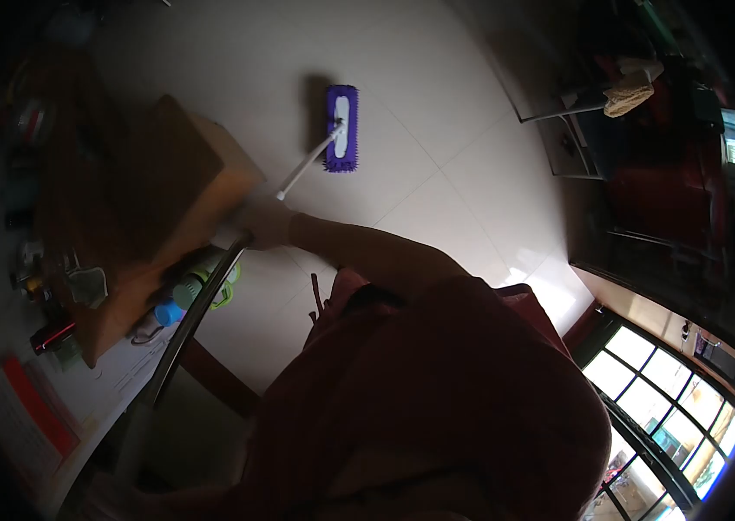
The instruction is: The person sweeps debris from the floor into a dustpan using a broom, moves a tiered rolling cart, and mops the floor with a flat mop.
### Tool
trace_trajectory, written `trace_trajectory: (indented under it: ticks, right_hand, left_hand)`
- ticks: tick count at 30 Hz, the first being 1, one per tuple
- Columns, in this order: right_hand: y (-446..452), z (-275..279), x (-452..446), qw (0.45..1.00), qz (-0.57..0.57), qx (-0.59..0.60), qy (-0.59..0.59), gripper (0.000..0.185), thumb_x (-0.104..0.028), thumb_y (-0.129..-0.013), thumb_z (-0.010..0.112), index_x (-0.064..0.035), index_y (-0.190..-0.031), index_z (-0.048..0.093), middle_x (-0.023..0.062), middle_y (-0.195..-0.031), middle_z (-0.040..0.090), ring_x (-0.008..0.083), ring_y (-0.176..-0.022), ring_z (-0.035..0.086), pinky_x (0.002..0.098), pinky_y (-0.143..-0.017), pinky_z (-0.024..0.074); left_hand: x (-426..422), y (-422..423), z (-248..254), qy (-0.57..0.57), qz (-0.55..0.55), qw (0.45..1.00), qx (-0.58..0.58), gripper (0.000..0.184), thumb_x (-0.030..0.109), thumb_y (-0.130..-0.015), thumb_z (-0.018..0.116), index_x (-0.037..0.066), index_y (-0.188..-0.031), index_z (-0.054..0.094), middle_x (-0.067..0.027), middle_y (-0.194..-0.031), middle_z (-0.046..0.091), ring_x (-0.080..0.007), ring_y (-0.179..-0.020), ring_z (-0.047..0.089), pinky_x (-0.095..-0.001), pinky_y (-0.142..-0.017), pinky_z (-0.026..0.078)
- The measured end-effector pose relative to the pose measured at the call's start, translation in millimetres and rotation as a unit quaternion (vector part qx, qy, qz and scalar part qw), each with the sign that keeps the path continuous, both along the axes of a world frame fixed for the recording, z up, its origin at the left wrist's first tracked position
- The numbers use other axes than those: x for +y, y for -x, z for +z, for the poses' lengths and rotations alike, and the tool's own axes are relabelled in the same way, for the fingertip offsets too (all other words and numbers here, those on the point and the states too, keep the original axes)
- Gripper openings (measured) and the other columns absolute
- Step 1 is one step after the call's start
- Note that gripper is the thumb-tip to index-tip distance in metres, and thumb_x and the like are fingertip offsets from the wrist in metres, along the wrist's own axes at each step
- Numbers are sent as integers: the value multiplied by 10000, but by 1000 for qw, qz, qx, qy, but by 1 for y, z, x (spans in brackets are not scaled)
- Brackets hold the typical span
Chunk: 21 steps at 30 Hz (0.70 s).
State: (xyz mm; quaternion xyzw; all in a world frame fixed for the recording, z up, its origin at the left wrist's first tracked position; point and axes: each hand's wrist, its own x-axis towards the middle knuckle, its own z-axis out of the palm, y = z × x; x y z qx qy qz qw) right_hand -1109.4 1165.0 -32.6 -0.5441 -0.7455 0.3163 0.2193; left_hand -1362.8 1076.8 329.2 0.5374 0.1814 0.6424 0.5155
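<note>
A flat mop with a purple fringed head (342,130) rests on the pale tiled floor. Its pole (185,334) slants down to the lower left of the view. My right hand (262,223) is closed around the middle of the pole, slightly blurred, with the arm stretched across in front of my body. Down in the dark lower-left corner, my left hand (111,497) is dim and appears wrapped around the upper end of the pole. Beside the pole are a green-lidded container (190,291) with a light green handle and a blue cap (168,313).
On the left stands a brown box-like piece (203,174), close to my right hand. A table with papers and a red-edged sheet (33,404) lies at lower left. Dark furniture with a metal frame (563,113) lines the right side. A barred window (662,408) is at lower right.
</note>
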Motion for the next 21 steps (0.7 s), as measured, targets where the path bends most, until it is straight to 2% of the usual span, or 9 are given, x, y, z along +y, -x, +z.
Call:
trace_trajectory:
  ticks: [2,4,7,9,10,12,13,18,21]
  right_hand:
    - [13,-18,31,1000,11,16,-4,226,-362,-717,620,-152,-772,687,105,-763,657,296,-750,646,412,-688,506]
    - [21,-36,56,1000,8,14,16,224,-354,-710,626,-158,-793,696,101,-779,663,291,-773,649,409,-708,508]
    - [-2,-48,72,999,-32,-20,-7,154,-298,-691,646,-152,-729,673,90,-735,640,311,-735,623,415,-681,483]
    - [-21,-46,80,997,-40,-57,-21,155,-297,-703,635,-156,-746,680,93,-737,641,311,-745,623,418,-705,482]
    - [-31,-46,83,996,-39,-74,-29,157,-297,-709,629,-157,-754,684,95,-738,642,311,-751,623,420,-717,481]
    - [-48,-52,90,997,-62,-32,-13,163,-298,-723,614,-151,-744,680,95,-737,641,309,-764,623,415,-738,479]
    - [-59,-52,92,997,-77,-11,-5,168,-299,-730,606,-147,-739,678,96,-736,641,308,-771,623,412,-748,478]
    - [-111,-49,90,990,-117,-71,-33,241,-328,-780,581,-118,-676,638,90,-702,627,314,-759,617,407,-745,476]
    - [-154,-48,67,968,-222,-9,-117,308,-355,-793,597,-88,-639,615,92,-674,615,313,-730,607,402,-729,475]
  left_hand:
    - [4,-14,-10,20,102,994,37,237,213,-889,400,139,-665,417,43,-495,347,-106,-466,377,-275,-545,337]
    - [12,-3,-36,-100,286,885,354,190,207,-897,453,127,-730,495,22,-607,442,-128,-573,464,-276,-609,399]
    - [18,26,-85,-252,470,466,707,146,199,-909,531,108,-828,611,-10,-775,585,-162,-734,594,-277,-706,493]
    - [26,12,-88,-327,462,229,792,152,195,-922,541,101,-880,652,-26,-835,632,-181,-789,637,-289,-742,526]
    - [32,-10,-83,-365,428,177,808,164,195,-931,524,100,-899,655,-30,-838,632,-190,-792,638,-300,-746,528]
    - [42,-30,-79,-335,413,195,824,181,187,-942,502,95,-914,656,-34,-844,633,-197,-800,638,-305,-751,530]
    - [49,-33,-79,-264,430,265,822,185,180,-944,496,91,-910,655,-33,-847,635,-197,-806,638,-299,-752,531]
    - [72,-98,-66,-363,452,218,785,194,158,-945,472,61,-920,638,-34,-832,622,-187,-782,616,-303,-730,529]
    - [86,-135,-51,-374,442,323,749,196,145,-937,453,51,-901,621,-31,-790,590,-182,-735,585,-314,-710,520]
